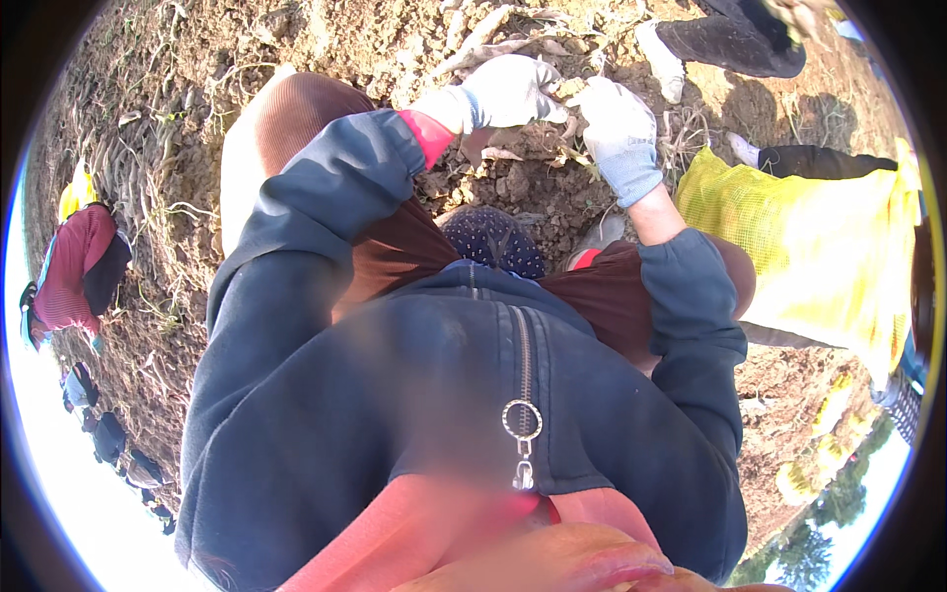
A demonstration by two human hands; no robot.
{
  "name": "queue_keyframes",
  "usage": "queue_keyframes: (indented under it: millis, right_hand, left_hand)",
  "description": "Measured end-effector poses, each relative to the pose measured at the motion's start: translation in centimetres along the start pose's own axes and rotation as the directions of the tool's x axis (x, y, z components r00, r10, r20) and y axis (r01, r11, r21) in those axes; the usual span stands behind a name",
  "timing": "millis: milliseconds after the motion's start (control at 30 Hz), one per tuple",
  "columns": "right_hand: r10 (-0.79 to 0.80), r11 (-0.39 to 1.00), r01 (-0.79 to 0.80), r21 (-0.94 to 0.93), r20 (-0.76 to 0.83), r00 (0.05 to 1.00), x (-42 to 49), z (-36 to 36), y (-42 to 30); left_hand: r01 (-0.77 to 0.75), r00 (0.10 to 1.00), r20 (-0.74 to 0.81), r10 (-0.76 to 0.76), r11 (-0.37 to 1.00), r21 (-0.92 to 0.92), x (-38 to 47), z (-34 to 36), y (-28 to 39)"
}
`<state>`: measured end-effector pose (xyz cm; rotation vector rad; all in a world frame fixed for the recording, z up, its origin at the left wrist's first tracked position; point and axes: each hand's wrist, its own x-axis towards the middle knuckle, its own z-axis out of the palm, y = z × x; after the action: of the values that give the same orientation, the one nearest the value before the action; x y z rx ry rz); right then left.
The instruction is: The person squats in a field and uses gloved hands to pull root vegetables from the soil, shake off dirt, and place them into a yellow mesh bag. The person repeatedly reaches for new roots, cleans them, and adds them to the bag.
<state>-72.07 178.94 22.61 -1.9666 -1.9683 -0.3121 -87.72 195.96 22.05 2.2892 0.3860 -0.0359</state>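
My left hand [510,92], in a pale knitted glove with a blue-grey cuff, is over the dug soil with its fingers curled. Facing it, my right hand [618,122] wears a matching glove. A small tan lump [570,89], a root piece or a clod, lies between the fingertips, against the right hand. Whether the left fingers grip it too is not clear. Under the left wrist is a dull brown shape [477,144] that I cannot identify. Long pale tuberous roots [481,48] lie on the ground just beyond the left hand.
A yellow mesh sack [799,244] lies beside my right knee. Another person's dark-clothed leg [718,44] is at the upper right. Loose crumbly soil [518,185] is between my legs. A bent-over person [74,266] works at far left, and more yellow sacks [821,451] lie at lower right.
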Motion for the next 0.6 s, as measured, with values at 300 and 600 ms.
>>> queue_keyframes:
  millis: [300, 600]
  right_hand:
    - [0.126, 0.992, -0.126, 0.004, 0.047, 0.991, -0.5, 1.1, -0.1]
    - [0.368, 0.920, -0.334, -0.206, 0.163, 0.915, -0.1, -4.5, 6.8]
  left_hand:
    - [0.035, 0.999, 0.000, -0.037, 0.954, -0.299, 1.6, 1.4, -0.2]
    - [0.142, 0.989, 0.087, -0.123, 0.954, -0.265, 2.6, -0.7, -0.6]
